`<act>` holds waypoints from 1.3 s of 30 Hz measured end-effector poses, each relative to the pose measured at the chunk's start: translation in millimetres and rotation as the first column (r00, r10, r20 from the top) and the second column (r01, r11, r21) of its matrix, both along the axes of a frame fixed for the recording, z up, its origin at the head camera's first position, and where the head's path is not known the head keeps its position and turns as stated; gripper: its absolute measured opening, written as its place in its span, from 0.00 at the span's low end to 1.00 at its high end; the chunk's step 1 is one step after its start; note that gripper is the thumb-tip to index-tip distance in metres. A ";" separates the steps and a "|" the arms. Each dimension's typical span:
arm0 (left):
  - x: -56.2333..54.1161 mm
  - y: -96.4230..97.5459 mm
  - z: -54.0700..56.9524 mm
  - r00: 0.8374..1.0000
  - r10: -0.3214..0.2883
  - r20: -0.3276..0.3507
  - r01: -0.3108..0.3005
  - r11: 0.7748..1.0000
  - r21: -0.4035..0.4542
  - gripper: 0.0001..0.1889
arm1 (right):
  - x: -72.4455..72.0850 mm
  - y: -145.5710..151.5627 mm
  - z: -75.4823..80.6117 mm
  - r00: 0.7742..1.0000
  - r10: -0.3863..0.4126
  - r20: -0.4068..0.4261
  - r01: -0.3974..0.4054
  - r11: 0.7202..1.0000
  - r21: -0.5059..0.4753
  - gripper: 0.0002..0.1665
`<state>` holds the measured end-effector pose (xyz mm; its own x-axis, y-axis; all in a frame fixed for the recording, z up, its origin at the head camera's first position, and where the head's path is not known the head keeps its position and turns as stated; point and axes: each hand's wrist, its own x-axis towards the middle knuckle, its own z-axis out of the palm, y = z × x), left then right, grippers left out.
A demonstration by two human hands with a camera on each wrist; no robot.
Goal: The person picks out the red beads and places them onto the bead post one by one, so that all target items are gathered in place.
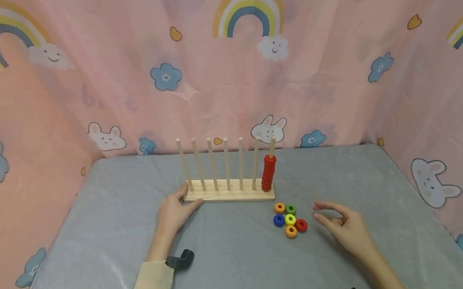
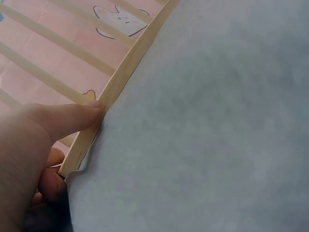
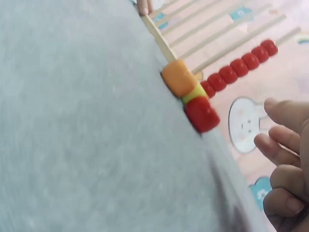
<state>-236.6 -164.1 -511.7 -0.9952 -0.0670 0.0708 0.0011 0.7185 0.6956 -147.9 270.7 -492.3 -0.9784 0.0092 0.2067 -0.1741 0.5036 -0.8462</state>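
Observation:
A wooden peg rack (image 1: 228,194) with several upright pegs stands on the table. My left hand (image 1: 173,212) grips the left end of its base, the thumb along the front edge in the left wrist view. Red beads (image 1: 268,173) are stacked on the rightmost peg; the other pegs are bare. In front of the rack's right end lie loose beads: two orange ones, a green, a blue (image 1: 276,223), a yellow and a red bead (image 3: 202,114). Just right of them, my right hand (image 1: 348,231) hovers with relaxed, slightly bent fingers, holding nothing.
A grey cloth covers the table (image 1: 237,268). Pink printed curtains (image 1: 208,94) hang behind it and at both sides. Dark straps with devices sit on both wrists, the left device (image 1: 180,260) beside a pale sleeve.

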 end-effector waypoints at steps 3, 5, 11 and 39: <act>-0.4 0.1 0.3 1.000 -0.003 -0.003 0.003 1.000 0.005 0.44 | -0.1 3.0 -7.1 1.000 0.013 0.006 -0.013 0.999 -0.042 0.19; -0.5 -0.2 0.6 1.000 -0.006 -0.003 0.006 1.000 0.008 0.44 | -0.7 4.4 -12.7 0.999 0.033 0.024 -0.032 0.998 -0.062 0.19; -0.9 -1.3 0.6 1.000 -0.005 -0.001 0.005 1.000 0.009 0.44 | -2.9 2.5 -23.1 0.990 0.127 0.056 -0.124 0.991 -0.050 0.23; 1.2 -0.4 4.1 1.000 0.000 0.014 0.000 1.000 -0.002 0.44 | -3.2 -5.2 -24.3 0.989 0.149 0.021 -0.150 0.966 0.209 0.20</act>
<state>-235.4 -164.5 -507.6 -0.9961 -0.0672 0.0569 -0.0089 0.7198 0.6942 -151.2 265.5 -516.6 -0.9663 -0.1799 0.1840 -0.2570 0.6383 -0.7256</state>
